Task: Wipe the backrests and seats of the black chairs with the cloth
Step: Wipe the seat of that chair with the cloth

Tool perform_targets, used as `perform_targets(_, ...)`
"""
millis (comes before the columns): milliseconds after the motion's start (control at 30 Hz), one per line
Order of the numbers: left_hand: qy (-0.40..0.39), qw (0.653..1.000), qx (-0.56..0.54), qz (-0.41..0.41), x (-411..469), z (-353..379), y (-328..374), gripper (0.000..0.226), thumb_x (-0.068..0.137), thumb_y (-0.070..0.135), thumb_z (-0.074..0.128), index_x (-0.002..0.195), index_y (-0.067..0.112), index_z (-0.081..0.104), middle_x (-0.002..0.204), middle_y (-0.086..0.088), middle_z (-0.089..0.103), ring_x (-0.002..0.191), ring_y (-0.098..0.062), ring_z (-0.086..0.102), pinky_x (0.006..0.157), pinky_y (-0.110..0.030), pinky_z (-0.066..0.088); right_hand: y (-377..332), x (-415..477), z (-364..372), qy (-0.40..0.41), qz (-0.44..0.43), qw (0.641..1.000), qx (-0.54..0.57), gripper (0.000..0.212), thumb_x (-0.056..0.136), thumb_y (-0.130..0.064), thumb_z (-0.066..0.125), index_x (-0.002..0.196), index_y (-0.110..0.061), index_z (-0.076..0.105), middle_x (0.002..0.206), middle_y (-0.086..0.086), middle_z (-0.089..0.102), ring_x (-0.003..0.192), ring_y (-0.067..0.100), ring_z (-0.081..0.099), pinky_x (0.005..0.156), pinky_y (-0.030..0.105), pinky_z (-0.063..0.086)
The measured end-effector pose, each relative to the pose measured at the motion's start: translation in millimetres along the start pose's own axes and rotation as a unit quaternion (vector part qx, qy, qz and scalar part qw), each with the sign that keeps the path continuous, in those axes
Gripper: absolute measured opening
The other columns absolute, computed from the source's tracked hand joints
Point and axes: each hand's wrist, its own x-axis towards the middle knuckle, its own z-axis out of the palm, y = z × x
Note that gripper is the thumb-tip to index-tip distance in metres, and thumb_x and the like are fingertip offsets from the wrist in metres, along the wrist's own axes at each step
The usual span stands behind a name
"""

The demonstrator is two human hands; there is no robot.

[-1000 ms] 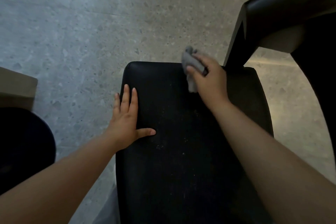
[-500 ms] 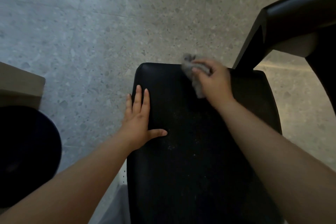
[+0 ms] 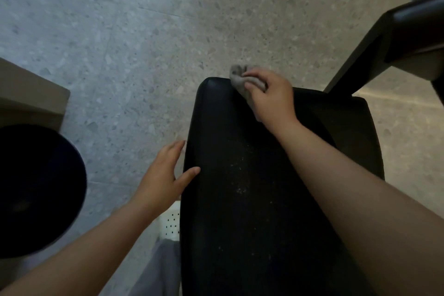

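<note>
In the head view, the black chair seat (image 3: 252, 199) runs from the bottom edge of the frame up to its rounded far edge. Speckled stone floor (image 3: 120, 55) lies open beyond that far edge and along the seat's left side. Off the seat's far right corner a black padded bar (image 3: 413, 31) rises on a slanted strut and closes in that side; the frame cuts it off, so whether it is a backrest cannot be told.

Left of the seat, well apart, sit a dark round shape (image 3: 36, 187) and a beige block (image 3: 28, 98), both cut off and too dim to identify. A white perforated piece (image 3: 171, 223) and grey fabric (image 3: 163, 269) show just beside the seat's near left edge, partly hidden by the left forearm.

The seat's near end is out of frame and the right forearm covers part of its right side. Its surface is dull black with pale specks scattered down the middle.

The grey cloth (image 3: 236, 79) lies bunched at the seat's far edge, mostly hidden under the right hand (image 3: 271, 96), whose fingers curl around it. The left hand (image 3: 165, 173) is spread loosely and holds nothing, with its thumb on the seat's left edge.
</note>
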Motion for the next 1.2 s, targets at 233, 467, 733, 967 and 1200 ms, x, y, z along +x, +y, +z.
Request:
perform_targets(233,0.008,0.999,-0.044,0.008,-7.0,-5.7,-10.8,0.047,0.094,0.031,0.060,0.139,0.023,0.050,0.131,0.007,0.052,0.112,-0.005,0.055,0.097,-0.028,0.049,-17.5,-49.8,52.2,-0.060,-0.080,0.991,-0.088,0.022,0.090,-0.015,0.065,0.110,-0.022,0.072,0.112,-0.003,0.070,0.102,0.016,0.062,0.093,0.033,0.049)
perform_targets(467,0.026,0.999,-0.017,-0.031,-16.6,-12.7,-29.2,0.042,0.096,0.029,0.057,0.137,0.019,0.052,0.133,0.003,0.053,0.108,-0.005,0.053,0.090,-0.020,0.043,-31.2,-13.6,37.7,-0.021,-0.044,0.997,-0.066,0.018,0.092,-0.018,0.063,0.106,-0.019,0.074,0.105,0.002,0.072,0.098,0.017,0.064,0.084,0.023,0.045)
perform_targets(733,0.024,0.998,-0.008,-0.052,-24.4,-14.8,-31.2,0.039,0.096,0.029,0.058,0.133,0.018,0.055,0.131,0.002,0.057,0.109,-0.008,0.057,0.091,-0.024,0.046,-29.5,-86.8,23.4,-0.273,-0.061,0.959,-0.042,0.019,0.088,-0.017,0.069,0.105,-0.023,0.075,0.106,-0.012,0.069,0.100,0.001,0.061,0.094,0.024,0.048)
perform_targets(967,0.009,0.999,-0.004,-0.051,-33.6,-11.2,-21.7,0.040,0.096,0.031,0.056,0.134,0.020,0.054,0.131,0.004,0.056,0.110,-0.007,0.057,0.096,-0.029,0.048,-1.1,-50.8,2.0,0.078,0.061,0.992,-0.077,0.025,0.091,-0.011,0.063,0.114,-0.015,0.072,0.115,0.002,0.068,0.109,0.015,0.061,0.101,0.029,0.045)
perform_targets(1200,0.009,0.999,-0.011,-0.038,-36.0,-6.7,-13.0,0.040,0.096,0.030,0.057,0.135,0.019,0.054,0.131,0.003,0.057,0.111,-0.008,0.057,0.095,-0.027,0.047,-11.3,-131.1,5.0,-0.236,0.002,0.972,0.006,0.021,0.089,-0.016,0.068,0.104,-0.030,0.073,0.100,-0.019,0.068,0.099,-0.005,0.061,0.091,0.017,0.047)
